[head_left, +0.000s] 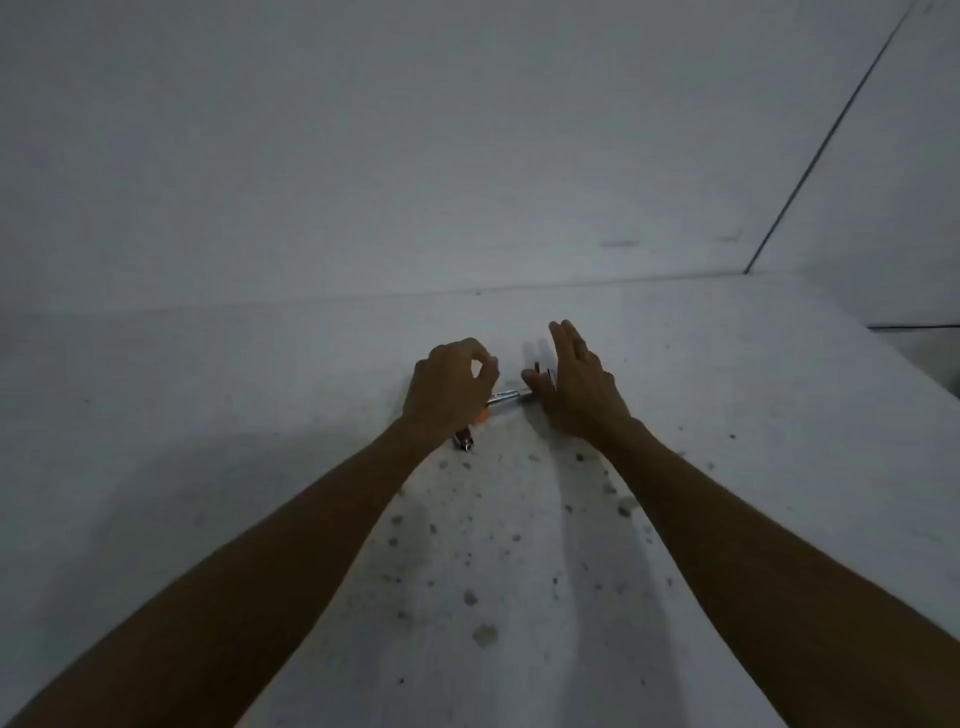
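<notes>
The left hand (449, 387) has a clenched grip on a metal tool (503, 399). Its fingers curl over the handle end, and the thumb and forefinger tips meet in a ring above it. A bit of orange on the tool shows just under the heel of this hand, and a short shiny metal end sticks out below the wrist. The tool's bright shaft runs rightward from the closed fingers across the gap between the two hands, low over the counter (519, 545).

The right hand (576, 395) has a released grip: its fingers (563, 338) are stretched out straight and close together, pointing away from the person, edge-on to the counter. Its thumb lies at the far end of the shaft and seems to touch it, though the dim light hides whether it presses or pinches. A small dark piece (536, 368) stands just above the thumb; what it is cannot be made out.

The counter is pale and speckled with dark spots between the forearms. It meets a plain wall (467, 156) beyond the hands.
</notes>
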